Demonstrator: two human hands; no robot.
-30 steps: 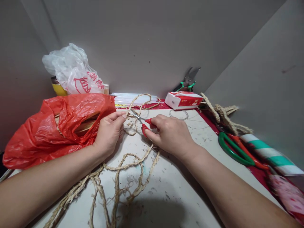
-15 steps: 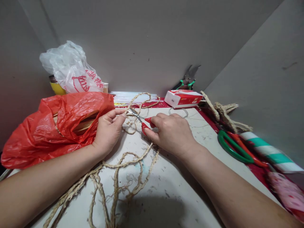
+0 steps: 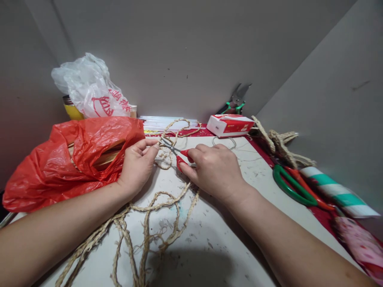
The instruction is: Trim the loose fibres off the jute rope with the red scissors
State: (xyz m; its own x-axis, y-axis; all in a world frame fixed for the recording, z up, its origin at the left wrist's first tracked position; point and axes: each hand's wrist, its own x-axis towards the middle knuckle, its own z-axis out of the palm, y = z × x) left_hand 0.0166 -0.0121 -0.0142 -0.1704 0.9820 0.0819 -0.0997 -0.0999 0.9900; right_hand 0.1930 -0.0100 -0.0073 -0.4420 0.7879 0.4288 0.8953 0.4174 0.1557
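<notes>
A grey back wall (image 3: pixel 167 36) meets the right wall (image 3: pixel 332 107) at a slanting corner line behind the white tabletop (image 3: pixel 217 225). Dark specks (image 3: pixel 168 69) dot the back wall; a faint smudge (image 3: pixel 360 85) marks the right one. Red edging (image 3: pixel 324 220) runs along the tabletop's far and right sides. A soft shadow (image 3: pixel 194 267) lies across its near part.

The light is muted and cool, seemingly from overhead, with its source out of frame. The pale tabletop (image 3: pixel 206 223) is the brightest broad area, while the grey back wall (image 3: pixel 191 48) dulls toward the upper corners. A soft, rounded shadow darkens the table's near middle. Small glints crease the red plastic bag (image 3: pixel 56 163). Wide-angle stretching pulls at the edges, smearing the pink patterned item (image 3: pixel 357 243); fine detail around the scissors' blades (image 3: pixel 171 147) is soft.
</notes>
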